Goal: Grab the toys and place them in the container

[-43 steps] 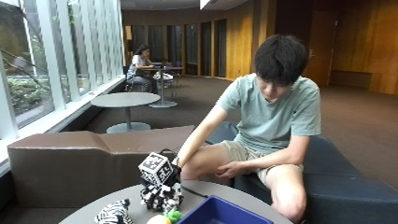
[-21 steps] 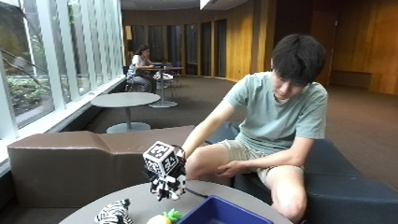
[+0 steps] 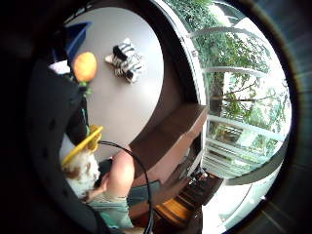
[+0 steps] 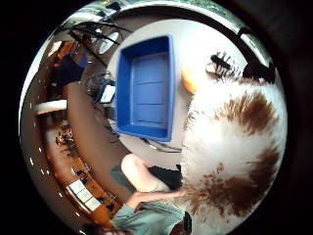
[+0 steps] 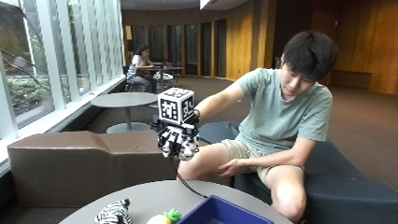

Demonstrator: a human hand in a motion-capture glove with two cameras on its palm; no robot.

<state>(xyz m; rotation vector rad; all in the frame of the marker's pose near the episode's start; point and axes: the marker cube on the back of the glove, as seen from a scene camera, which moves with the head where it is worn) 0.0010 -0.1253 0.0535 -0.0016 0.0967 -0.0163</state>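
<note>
Round grey tabletop (image 5: pixel 155 196) carries a blue container (image 5: pixel 221 215), with an orange toy (image 5: pixel 163 218) just beside it and a striped zebra toy (image 5: pixel 113 213) further off, while high above it the gloved right hand (image 5: pixel 178 140) grips a white-and-brown plush toy (image 4: pixel 230 147) (fingers curled round it).

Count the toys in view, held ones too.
3. A zebra plush lies on the round table, an orange fruit toy sits beside it near the blue container, and a white-and-brown plush is gripped in the gloved right hand above the table. Others may be hidden.
</note>
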